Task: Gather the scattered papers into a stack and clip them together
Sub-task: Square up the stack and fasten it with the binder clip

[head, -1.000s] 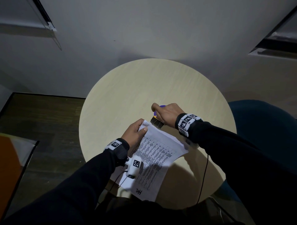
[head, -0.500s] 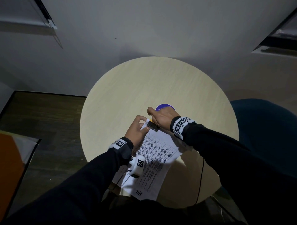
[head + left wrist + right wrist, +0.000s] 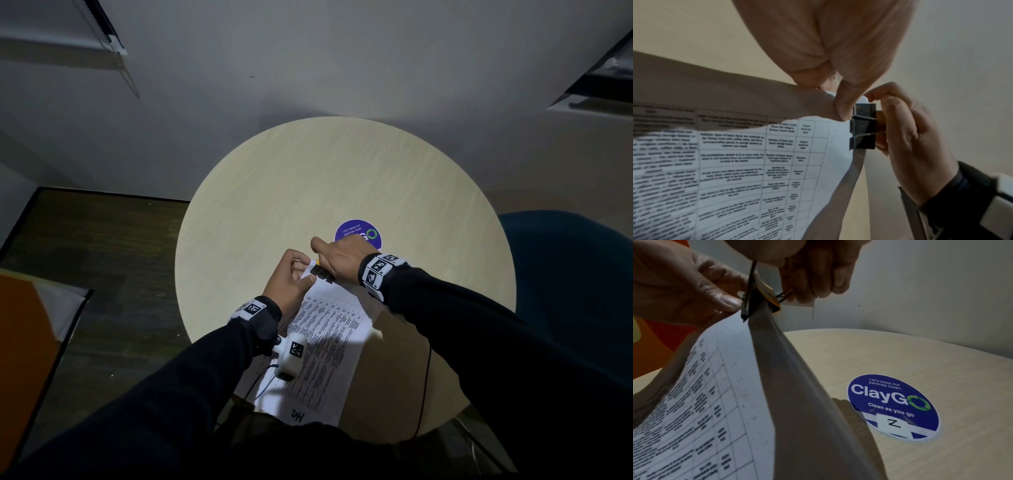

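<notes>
A stack of printed papers (image 3: 325, 346) (image 3: 748, 170) (image 3: 711, 402) is lifted at its far corner above the round table (image 3: 308, 178). My left hand (image 3: 291, 279) (image 3: 840, 104) (image 3: 694, 288) pinches that top corner between thumb and fingers. A black binder clip (image 3: 322, 273) (image 3: 863, 128) (image 3: 754, 300) sits on the paper's top edge right beside the left thumb. My right hand (image 3: 342, 257) (image 3: 906, 129) (image 3: 809, 272) grips the clip, squeezing its wire handles. The near end of the stack hangs over the table's front edge.
A round blue "ClayGo" sticker (image 3: 359, 233) (image 3: 892, 405) lies flat on the table just beyond my right hand. A blue chair (image 3: 568, 274) stands at the right. Dark floor (image 3: 96, 246) and an orange panel (image 3: 20, 342) are at the left.
Both hands and the paper's top corner moved left and slightly toward me, uncovering the sticker. The clip came from beside the corner onto the paper's top edge.
</notes>
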A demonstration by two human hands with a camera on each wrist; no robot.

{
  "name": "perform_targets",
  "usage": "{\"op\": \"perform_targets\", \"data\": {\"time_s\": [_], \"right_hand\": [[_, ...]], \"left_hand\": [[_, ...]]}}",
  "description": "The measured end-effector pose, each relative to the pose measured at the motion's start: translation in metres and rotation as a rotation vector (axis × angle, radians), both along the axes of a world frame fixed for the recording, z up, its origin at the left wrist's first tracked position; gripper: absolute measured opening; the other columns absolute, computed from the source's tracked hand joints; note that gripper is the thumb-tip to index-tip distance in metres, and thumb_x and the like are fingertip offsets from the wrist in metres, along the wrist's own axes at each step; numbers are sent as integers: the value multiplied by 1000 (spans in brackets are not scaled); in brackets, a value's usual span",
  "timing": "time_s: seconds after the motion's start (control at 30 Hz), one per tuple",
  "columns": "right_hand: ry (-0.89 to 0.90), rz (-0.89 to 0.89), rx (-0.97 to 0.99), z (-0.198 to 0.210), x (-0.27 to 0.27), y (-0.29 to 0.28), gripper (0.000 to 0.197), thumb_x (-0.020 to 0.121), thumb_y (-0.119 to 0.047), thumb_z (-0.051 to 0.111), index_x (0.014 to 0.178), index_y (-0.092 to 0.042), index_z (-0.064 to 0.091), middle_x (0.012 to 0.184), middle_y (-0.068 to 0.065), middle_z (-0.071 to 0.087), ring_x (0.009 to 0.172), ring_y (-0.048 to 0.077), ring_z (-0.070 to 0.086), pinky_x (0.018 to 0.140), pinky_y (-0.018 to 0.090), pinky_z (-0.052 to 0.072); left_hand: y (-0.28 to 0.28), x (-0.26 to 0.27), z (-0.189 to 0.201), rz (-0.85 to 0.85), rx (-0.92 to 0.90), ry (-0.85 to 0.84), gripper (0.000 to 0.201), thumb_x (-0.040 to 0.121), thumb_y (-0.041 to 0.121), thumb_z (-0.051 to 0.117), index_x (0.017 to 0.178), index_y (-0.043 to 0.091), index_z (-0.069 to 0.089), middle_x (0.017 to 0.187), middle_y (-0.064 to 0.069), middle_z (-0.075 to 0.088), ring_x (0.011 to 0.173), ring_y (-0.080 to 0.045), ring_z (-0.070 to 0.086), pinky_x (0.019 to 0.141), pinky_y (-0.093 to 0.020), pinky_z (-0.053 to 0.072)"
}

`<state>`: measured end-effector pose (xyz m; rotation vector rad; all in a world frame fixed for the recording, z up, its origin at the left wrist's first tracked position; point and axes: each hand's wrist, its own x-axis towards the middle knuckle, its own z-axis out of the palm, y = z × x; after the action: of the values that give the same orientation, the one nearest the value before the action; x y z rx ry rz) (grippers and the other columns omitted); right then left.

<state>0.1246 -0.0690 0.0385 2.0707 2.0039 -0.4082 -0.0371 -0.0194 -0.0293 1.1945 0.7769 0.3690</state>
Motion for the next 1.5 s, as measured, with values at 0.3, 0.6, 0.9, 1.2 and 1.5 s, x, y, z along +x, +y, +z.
{"op": "perform_targets", "data": {"time_s": [0.3, 0.6, 0.9, 1.2, 1.5], "right_hand": [[49, -22, 18, -6, -4, 3, 13, 96, -26, 37, 98, -14, 37, 67, 3, 56, 55, 32, 53, 50, 30, 34], [29, 32, 106, 2, 3, 5, 16, 101, -31, 28, 95, -17, 32, 51, 0, 39, 47, 30, 43, 47, 30, 28], [447, -321, 63, -13, 4, 11, 66, 92, -67, 30, 144, -27, 27, 135, 8, 50, 115, 25, 55, 91, 44, 48], [823, -1089, 140, -54, 6, -46, 59, 88, -69, 38, 120, -21, 49, 93, -2, 57, 84, 16, 54, 68, 25, 41], [903, -1138, -172, -107, -53, -50, 49, 100, -23, 43, 144, -7, 32, 123, 6, 58, 107, 22, 58, 93, 32, 41]], "left_hand": [[18, -20, -15, -312, 179, 270, 17, 85, 27, 64, 102, 23, 69, 96, -7, 73, 83, -18, 65, 82, -44, 53], [15, -14, -12, -258, 187, 230, 20, 89, 28, 61, 105, 24, 73, 101, 0, 75, 99, -25, 69, 92, -44, 51], [22, -13, 0, -168, 134, 241, 20, 98, 21, 52, 106, 22, 70, 80, 6, 71, 58, -9, 62, 57, -31, 48], [58, -45, -12, -40, 10, 212, 28, 98, 27, 46, 122, 29, 62, 122, -2, 68, 115, -26, 64, 100, -53, 46], [62, -60, -21, 100, 2, 559, 45, 92, 53, 48, 112, 13, 41, 74, -7, 41, 61, -24, 39, 49, -28, 35]]}}
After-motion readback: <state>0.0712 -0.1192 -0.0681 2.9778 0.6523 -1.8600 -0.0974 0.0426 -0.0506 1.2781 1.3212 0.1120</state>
